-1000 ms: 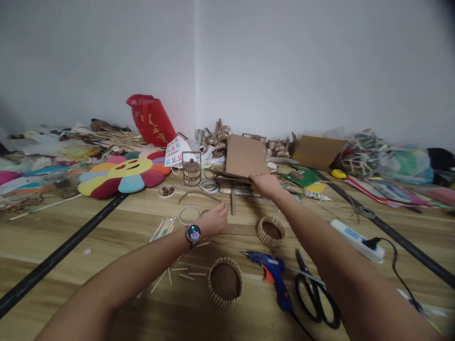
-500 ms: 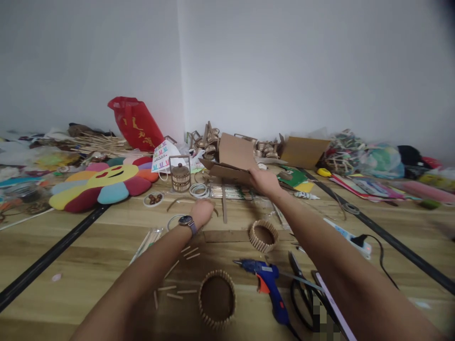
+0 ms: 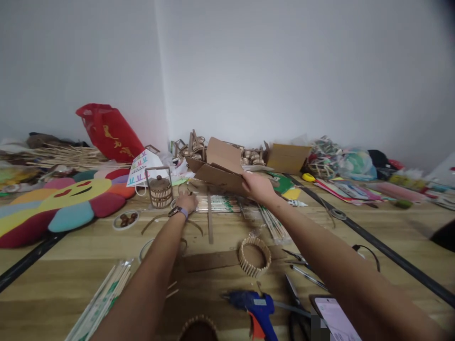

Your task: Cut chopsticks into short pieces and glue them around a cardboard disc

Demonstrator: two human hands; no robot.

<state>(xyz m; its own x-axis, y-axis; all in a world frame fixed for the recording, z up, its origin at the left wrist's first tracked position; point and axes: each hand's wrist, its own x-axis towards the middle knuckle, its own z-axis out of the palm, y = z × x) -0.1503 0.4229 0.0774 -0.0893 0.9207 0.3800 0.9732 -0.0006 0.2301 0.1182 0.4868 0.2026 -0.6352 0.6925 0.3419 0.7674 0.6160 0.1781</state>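
My right hand [image 3: 260,187] grips the edge of an open brown cardboard box [image 3: 222,177], raised and tilted over the table. My left hand [image 3: 187,201], with a watch on its wrist, reaches down at the white rings [image 3: 173,203], which it mostly covers. Its fingers point away from me, and their grip is hidden. Just left of it stands a small lidded wooden bucket [image 3: 160,192] inside a square frame handle. A curved brown strip [image 3: 195,226] lies nearer to me, and packed sticks [image 3: 223,203] lie under the box.
Closer in are a stick-walled ring [image 3: 254,256], a blue glue gun [image 3: 256,303], black scissors [image 3: 293,291], a phone [image 3: 336,317] and a second stick-walled cup [image 3: 199,329]. A flower cushion [image 3: 81,194] and a dish of brown beads [image 3: 126,219] lie left. Small wooden buckets [image 3: 250,156] are piled behind.
My left hand has moved forward, from beside the curved strip to the white rings near the lidded bucket. My right hand keeps its grip on the box. The view has shifted right and upward.
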